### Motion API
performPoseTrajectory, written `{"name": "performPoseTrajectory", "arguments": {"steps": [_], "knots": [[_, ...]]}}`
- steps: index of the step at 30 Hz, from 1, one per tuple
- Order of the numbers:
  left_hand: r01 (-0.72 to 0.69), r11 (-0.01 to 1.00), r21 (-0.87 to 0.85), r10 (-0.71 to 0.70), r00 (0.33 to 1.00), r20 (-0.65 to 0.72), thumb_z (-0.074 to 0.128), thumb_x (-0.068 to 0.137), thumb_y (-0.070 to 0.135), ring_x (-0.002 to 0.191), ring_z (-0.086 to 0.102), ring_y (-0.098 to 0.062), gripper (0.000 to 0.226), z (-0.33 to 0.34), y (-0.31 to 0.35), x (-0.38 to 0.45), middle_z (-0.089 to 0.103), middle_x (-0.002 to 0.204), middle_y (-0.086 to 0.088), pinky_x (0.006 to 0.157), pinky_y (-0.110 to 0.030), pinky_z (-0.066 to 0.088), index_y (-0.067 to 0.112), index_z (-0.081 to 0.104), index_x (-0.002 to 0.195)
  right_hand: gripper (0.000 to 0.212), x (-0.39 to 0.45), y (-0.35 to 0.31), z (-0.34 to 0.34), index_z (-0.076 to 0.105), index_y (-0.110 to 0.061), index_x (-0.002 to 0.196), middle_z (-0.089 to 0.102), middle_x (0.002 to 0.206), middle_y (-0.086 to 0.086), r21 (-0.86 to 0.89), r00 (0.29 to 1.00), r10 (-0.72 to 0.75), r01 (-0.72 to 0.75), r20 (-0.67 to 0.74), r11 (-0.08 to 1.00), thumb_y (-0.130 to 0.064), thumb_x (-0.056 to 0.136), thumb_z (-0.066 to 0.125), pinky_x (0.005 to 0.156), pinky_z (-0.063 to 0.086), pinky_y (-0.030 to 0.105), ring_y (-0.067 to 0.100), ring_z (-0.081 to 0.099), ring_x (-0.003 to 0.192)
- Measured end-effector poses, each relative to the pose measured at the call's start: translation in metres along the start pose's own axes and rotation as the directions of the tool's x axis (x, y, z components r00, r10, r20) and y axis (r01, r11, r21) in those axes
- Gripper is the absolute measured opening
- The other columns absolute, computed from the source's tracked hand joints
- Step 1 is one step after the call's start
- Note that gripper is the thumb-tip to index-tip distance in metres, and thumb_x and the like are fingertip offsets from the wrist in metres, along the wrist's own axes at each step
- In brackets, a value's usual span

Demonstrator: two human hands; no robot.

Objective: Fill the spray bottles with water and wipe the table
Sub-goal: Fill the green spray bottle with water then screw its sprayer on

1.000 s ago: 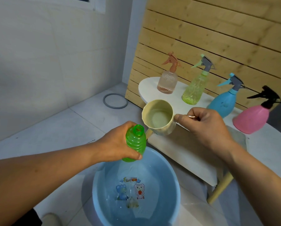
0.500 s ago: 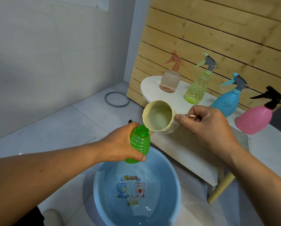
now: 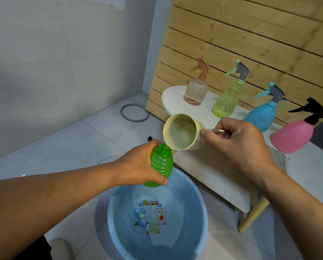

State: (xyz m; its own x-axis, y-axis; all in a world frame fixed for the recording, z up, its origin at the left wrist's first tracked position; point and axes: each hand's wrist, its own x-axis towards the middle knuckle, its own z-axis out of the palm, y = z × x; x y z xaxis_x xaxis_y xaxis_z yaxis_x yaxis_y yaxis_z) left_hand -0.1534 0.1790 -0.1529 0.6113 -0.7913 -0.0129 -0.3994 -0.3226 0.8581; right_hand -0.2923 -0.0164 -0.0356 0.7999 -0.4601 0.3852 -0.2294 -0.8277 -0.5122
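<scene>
Right of centre runs a white table (image 3: 209,166), its rounded end toward the wooden slats and one pale wooden leg (image 3: 253,215) angling down at lower right. Four spray bottles stand on it in a row: peach (image 3: 195,92), yellow-green (image 3: 226,102), blue (image 3: 261,117), pink (image 3: 292,136). On the tiled floor (image 3: 63,147), a blue basin (image 3: 200,222) of water at bottom centre and a grey ring (image 3: 134,112) toward the corner.

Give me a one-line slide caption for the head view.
Left hand holds green bottle over blue basin; right hand tips cream cup at its neck.
</scene>
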Motion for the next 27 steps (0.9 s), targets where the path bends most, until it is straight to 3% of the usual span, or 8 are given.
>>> {"name": "performPoseTrajectory", "arguments": {"steps": [6,16,21,27], "knots": [[-0.001,1.0,0.007,0.001,1.0,0.006,0.097,0.056,0.042,0.095,0.063,0.006,0.083,0.0006,0.0011,-0.0008,0.063,0.107,0.021,0.07,-0.01,0.05,0.051,0.046,0.121,0.039,-0.0009,-0.0011,-0.0006,0.056,-0.017,0.064,0.055,0.059,0.001,-0.012,1.0,-0.007,0.006,-0.008,1.0,-0.048,0.081,0.072,0.051,0.039,0.032,0.01,0.041,0.052],[-0.009,1.0,0.007,0.009,1.0,0.02,0.097,0.056,0.044,0.095,0.06,0.012,0.08,0.0019,0.0026,-0.0029,0.063,0.105,0.021,0.066,-0.008,0.049,0.054,0.044,0.116,0.04,-0.0027,-0.0053,-0.0018,0.055,-0.015,0.063,0.054,0.06,-0.001,-0.032,0.998,-0.043,0.041,-0.036,0.999,-0.046,0.082,0.072,0.054,0.039,0.033,0.014,0.045,0.056],[-0.011,1.0,0.012,0.011,1.0,0.011,0.096,0.056,0.043,0.095,0.063,0.005,0.079,0.002,0.003,-0.0025,0.063,0.105,0.021,0.07,-0.011,0.05,0.054,0.045,0.115,0.041,-0.0042,-0.0077,-0.004,0.054,-0.015,0.062,0.05,0.055,-0.002,-0.03,0.998,-0.063,0.062,-0.03,0.998,-0.044,0.084,0.073,0.052,0.036,0.033,0.014,0.044,0.057],[-0.013,1.0,0.002,0.013,1.0,0.006,0.098,0.057,0.04,0.093,0.06,0.013,0.074,0.0016,0.0032,-0.0022,0.063,0.104,0.02,0.063,-0.005,0.048,0.054,0.046,0.108,0.041,-0.0059,-0.0097,-0.0047,0.052,-0.014,0.061,0.05,0.056,-0.002,-0.05,0.996,-0.081,0.079,-0.043,0.996,-0.041,0.084,0.073,0.054,0.035,0.034,0.015,0.045,0.059]]}}
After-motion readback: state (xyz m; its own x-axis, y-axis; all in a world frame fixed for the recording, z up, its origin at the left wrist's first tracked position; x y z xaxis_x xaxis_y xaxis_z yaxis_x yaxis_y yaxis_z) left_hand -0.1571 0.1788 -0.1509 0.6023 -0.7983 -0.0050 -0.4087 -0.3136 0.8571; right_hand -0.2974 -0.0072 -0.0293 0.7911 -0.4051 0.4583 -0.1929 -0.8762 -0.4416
